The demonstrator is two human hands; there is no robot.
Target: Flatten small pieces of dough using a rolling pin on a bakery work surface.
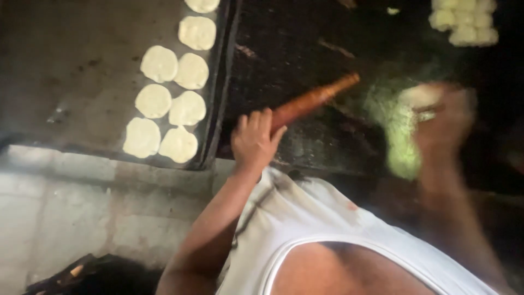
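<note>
My left hand [252, 141] grips one end of a reddish-brown wooden rolling pin [319, 98], which points up and to the right over a dark work surface [284, 49]. Off to the right, my right hand [445, 117] is blurred by motion; it seems to hold a pale piece of dough [417, 97] above a greenish-white smeared patch [396, 134]. My white sleeveless shirt [327, 229] fills the lower middle of the view.
Several flat rolled dough rounds [166, 101] lie in two rows on a grey slab [71, 71] at the left. A cluster of pale dough balls [464, 21] sits at the top right. A light concrete ledge [82, 207] runs below the slab.
</note>
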